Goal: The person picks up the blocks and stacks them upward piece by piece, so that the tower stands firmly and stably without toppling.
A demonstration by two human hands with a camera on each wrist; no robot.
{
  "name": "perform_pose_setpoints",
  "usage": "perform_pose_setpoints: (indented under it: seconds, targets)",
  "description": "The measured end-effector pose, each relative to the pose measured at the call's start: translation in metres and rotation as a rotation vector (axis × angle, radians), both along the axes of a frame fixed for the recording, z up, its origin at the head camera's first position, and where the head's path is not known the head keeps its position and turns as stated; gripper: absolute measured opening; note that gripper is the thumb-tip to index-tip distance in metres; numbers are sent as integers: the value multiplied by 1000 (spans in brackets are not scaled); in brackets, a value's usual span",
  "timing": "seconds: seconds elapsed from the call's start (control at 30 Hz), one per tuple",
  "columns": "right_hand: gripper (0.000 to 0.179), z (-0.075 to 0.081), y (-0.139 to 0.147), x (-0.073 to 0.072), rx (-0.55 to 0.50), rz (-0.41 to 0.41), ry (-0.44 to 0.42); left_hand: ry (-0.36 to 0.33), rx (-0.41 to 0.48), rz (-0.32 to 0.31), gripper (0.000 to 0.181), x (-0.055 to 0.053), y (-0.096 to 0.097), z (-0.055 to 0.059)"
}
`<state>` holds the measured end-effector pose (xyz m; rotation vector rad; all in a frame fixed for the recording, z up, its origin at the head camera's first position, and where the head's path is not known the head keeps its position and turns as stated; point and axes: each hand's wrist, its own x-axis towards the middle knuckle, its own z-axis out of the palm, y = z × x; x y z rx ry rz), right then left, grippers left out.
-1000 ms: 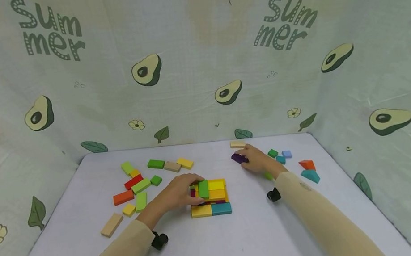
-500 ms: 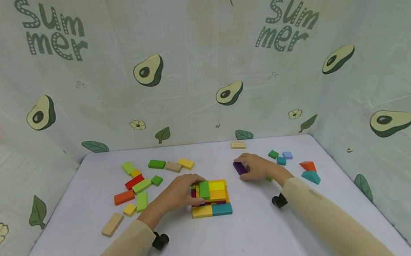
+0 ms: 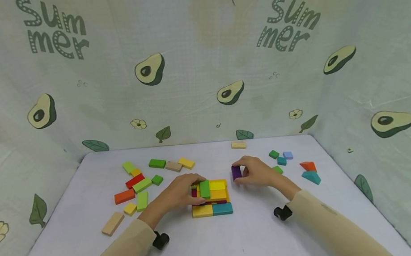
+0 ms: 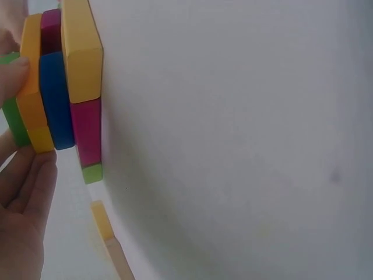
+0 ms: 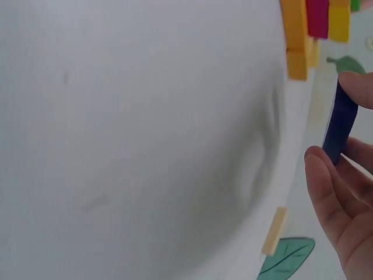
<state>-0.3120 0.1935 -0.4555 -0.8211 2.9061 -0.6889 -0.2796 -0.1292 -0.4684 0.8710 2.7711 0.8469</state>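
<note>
Two grips closed | right grip (image 3: 255,172) pinches purple block (image 3: 236,173), lower centre, ends finger-covered | left grip (image 3: 178,192) round block stack (image 3: 216,185), left end part-hidden

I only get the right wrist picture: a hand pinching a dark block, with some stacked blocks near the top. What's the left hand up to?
Observer: In the head view, the left hand grips a green block atop the stack.
Visitor: Is there any blue in that stack? I see none.
Observer: Yes, the left wrist view shows a blue block in it, next to an orange one.
</note>
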Motion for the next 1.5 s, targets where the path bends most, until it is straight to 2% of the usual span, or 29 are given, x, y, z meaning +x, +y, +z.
perform_pose_setpoints:
  seconds: [0.1, 0.23, 0.43, 0.67, 0.8, 0.97, 1.1, 1.5]
  targets:
    - [59, 6, -12, 15, -66, -6, 20, -3, 1, 8, 61, -1, 1, 0]
    - [58, 10, -30, 34, -117, 33, 33, 8, 1, 7, 61, -2, 1, -2]
    - [57, 7, -50, 49, -133, 81, 29, 15, 11, -13, 61, -3, 0, -2]
    - [61, -1, -58, 52, -102, 59, 60, 6, 24, -19, 62, -4, 3, 0]
    - [66, -1, -56, 54, -135, 50, 29, 12, 12, -17, 62, -4, 4, 0]
    - [60, -6, -53, 52, -180, 66, 2, 18, 4, -12, 62, -4, 1, 0]
    - [57, -11, -54, 50, -181, 66, -4, 21, 0, -14, 62, -3, 0, 0]
    - [61, -12, -54, 50, -175, 70, -13, 49, -5, -40, 62, -1, 3, 1]
